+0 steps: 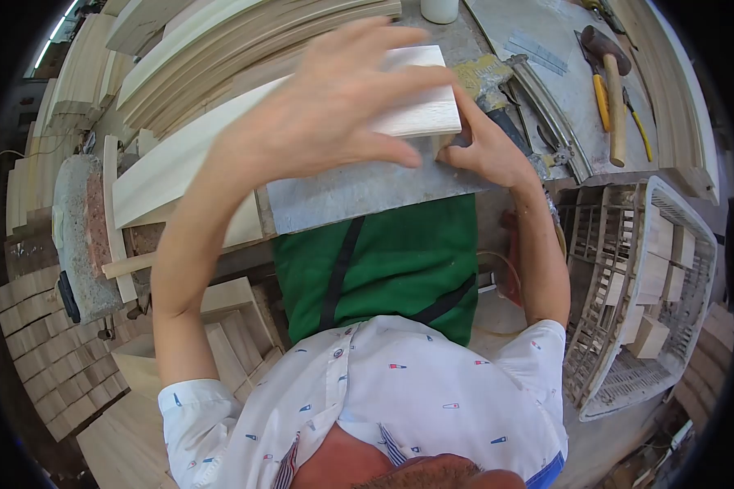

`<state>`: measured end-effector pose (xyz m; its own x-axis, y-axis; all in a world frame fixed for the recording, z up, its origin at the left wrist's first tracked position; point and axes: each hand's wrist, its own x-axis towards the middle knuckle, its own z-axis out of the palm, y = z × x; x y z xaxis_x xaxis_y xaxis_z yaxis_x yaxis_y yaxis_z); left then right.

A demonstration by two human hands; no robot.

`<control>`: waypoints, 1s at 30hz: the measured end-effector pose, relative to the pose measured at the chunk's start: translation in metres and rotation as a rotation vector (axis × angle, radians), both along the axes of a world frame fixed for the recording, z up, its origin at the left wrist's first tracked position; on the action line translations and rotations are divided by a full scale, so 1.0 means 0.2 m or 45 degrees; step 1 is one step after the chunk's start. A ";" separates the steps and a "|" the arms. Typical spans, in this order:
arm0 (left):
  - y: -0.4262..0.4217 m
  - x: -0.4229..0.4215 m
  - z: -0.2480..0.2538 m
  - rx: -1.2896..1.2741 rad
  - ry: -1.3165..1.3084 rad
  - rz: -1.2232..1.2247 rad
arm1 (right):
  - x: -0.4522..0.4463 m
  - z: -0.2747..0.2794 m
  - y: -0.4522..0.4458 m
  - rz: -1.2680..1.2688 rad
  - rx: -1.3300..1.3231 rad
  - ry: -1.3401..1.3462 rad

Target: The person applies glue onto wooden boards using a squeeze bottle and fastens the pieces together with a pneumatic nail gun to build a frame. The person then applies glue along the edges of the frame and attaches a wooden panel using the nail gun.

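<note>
Right of the hands lies a mallet.

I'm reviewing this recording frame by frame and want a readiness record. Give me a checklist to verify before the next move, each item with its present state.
1. Right hand at the pale board's end: ok, thumb and fingers around it.
2. Grip firm: cannot tell.
3. Left hand settled on the board: cannot tell; blurred, fingers spread over it.
4. Mallet away from both hands: ok, it lies farther right.
5. Crate apart from the board: ok, it stands at the person's right.
</note>
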<state>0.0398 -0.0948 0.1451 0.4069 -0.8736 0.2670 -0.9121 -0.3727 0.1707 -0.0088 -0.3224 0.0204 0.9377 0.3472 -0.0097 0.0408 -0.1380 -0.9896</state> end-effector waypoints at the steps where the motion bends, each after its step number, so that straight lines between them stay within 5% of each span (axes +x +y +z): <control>1: -0.07 0.00 -0.04 -0.040 -0.056 -0.040 | 0.01 -0.02 -0.01 0.016 0.024 0.005; 30: -0.18 0.05 -0.14 -0.071 0.088 -0.096 | 0.01 -0.03 -0.02 0.029 -0.046 -0.031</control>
